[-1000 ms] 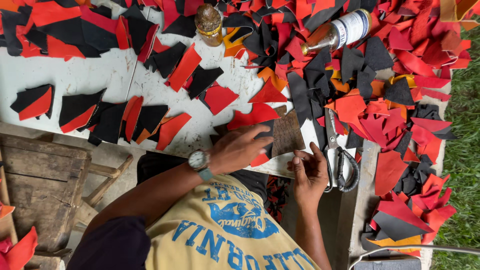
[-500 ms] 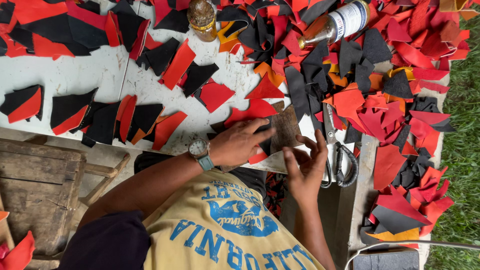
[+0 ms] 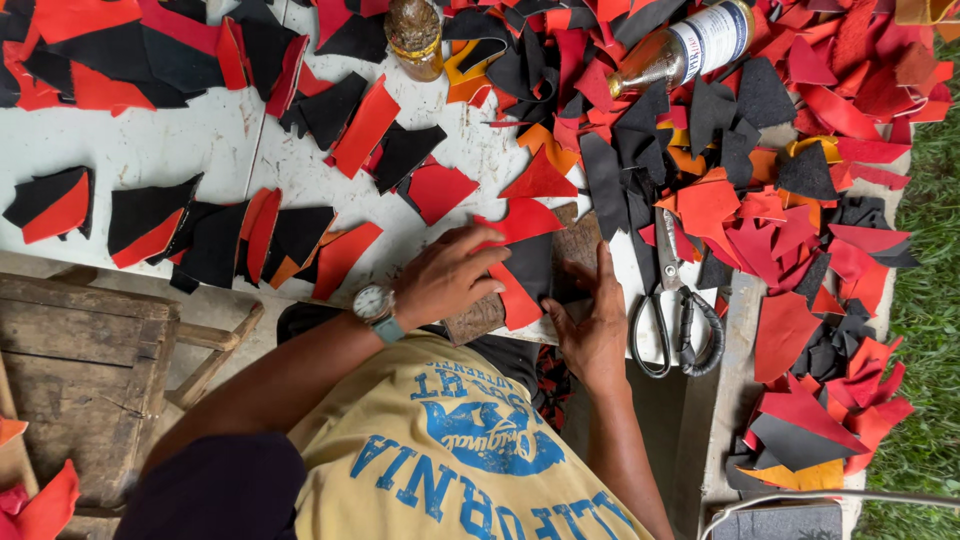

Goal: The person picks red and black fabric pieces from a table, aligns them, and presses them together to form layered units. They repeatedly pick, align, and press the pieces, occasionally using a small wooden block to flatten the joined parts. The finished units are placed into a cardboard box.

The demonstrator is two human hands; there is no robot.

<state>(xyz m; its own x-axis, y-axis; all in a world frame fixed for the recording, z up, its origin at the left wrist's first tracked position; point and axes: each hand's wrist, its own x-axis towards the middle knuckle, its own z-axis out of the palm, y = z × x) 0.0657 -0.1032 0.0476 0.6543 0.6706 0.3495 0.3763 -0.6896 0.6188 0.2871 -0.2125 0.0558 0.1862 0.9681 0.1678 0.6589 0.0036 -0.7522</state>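
My left hand, a watch on its wrist, presses flat with spread fingers on a red cut piece that overlaps a black piece on a small wooden block at the table's near edge. Beside it my right hand rests on the block's right side, its fingers laid straight against the black piece. Neither hand grips anything. Scissors lie just right of my right hand.
Several red-and-black paired pieces lie in rows on the white table. A heap of red, black and orange scraps covers the right side. A brown jar and a lying bottle sit at the far edge. A wooden bench stands at left.
The view has shifted a little. My left hand has spread flatter over the red piece, and my right hand has slid up along the block's right side.
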